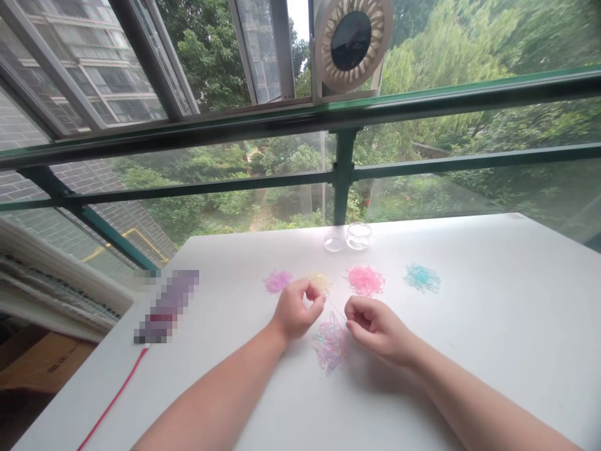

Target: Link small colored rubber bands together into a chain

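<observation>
My left hand (299,308) is closed in a pinch above the table, in front of the yellow pile of small rubber bands (321,281). Across from it, my right hand (375,326) pinches too. A thin, pale rubber band (337,308) stretches between the fingertips of both hands. Just below it lies a mixed pile of pastel rubber bands (330,347). Behind the hands are a purple pile (278,281), a pink pile (365,280) and a blue pile (422,277). My left hand partly covers the yellow pile.
A clear round container (359,236) and a shallow clear dish or lid (333,243) stand at the back edge of the white table (225,275). A blurred-out object (166,307) with a red cord (113,401) lies left. A round fan (352,42) hangs by the window railing.
</observation>
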`<state>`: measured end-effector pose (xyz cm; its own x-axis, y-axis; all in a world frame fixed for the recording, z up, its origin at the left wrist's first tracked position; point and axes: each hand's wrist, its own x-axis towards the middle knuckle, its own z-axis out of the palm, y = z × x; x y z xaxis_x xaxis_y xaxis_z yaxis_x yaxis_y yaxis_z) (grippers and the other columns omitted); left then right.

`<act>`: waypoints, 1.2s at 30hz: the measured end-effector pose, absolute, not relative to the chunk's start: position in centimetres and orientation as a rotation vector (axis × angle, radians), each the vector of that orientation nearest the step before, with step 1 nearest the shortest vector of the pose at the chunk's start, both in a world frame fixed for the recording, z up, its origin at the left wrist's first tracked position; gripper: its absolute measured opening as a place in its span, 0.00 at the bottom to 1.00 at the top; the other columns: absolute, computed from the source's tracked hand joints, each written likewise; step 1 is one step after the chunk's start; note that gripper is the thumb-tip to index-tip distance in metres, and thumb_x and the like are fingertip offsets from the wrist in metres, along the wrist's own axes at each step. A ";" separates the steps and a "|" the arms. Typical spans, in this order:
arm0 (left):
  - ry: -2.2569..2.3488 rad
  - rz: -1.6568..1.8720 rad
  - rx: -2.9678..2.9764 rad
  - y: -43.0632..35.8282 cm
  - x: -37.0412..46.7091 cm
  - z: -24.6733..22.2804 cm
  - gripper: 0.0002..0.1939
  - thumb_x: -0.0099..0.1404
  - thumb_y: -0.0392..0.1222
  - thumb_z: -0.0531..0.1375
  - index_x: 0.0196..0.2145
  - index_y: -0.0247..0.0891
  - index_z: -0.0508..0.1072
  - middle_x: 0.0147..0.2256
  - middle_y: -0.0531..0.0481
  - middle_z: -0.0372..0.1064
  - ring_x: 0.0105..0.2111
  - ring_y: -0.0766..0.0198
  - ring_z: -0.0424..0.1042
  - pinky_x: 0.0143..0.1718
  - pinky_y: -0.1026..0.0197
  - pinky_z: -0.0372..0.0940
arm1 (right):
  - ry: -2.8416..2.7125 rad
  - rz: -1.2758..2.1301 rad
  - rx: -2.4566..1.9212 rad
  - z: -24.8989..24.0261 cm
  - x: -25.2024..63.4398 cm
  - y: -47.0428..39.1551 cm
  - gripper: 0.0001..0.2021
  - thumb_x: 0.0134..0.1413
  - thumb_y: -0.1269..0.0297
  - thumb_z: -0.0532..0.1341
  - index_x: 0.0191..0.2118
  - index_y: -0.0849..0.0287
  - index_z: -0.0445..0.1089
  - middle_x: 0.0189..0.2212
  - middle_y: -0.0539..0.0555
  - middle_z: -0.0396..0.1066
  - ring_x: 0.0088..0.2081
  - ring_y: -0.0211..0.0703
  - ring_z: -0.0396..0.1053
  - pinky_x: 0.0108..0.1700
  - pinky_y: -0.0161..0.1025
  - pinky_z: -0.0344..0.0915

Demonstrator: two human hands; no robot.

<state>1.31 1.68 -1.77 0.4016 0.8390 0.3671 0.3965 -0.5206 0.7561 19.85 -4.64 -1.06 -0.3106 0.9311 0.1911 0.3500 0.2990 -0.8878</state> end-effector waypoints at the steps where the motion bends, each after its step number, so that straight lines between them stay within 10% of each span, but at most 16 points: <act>1: 1.065 1.022 2.079 1.7 1.2 -1.8 0.06 0.56 0.38 0.56 0.23 0.35 0.65 0.23 0.52 0.65 0.26 0.68 0.63 0.30 0.64 0.58 | -1.809 0.970 -1.160 -1.0 19.8 -4.6 0.08 0.46 0.75 0.54 0.24 0.58 0.52 0.20 0.44 0.50 0.22 0.31 0.48 0.24 0.32 0.47; 36: 0.870 1.002 2.045 0.5 1.7 -1.5 0.07 0.55 0.41 0.59 0.24 0.37 0.66 0.25 0.51 0.68 0.28 0.67 0.65 0.32 0.62 0.59 | -1.684 0.821 -1.313 -0.9 19.4 -4.9 0.05 0.49 0.68 0.56 0.25 0.59 0.59 0.19 0.46 0.56 0.22 0.33 0.53 0.24 0.32 0.52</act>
<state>1.72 0.47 -1.46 0.4777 0.7934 0.3772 0.2616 -0.5384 0.8011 19.35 -4.85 -0.86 -0.1114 0.9706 0.2133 0.4297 0.2406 -0.8703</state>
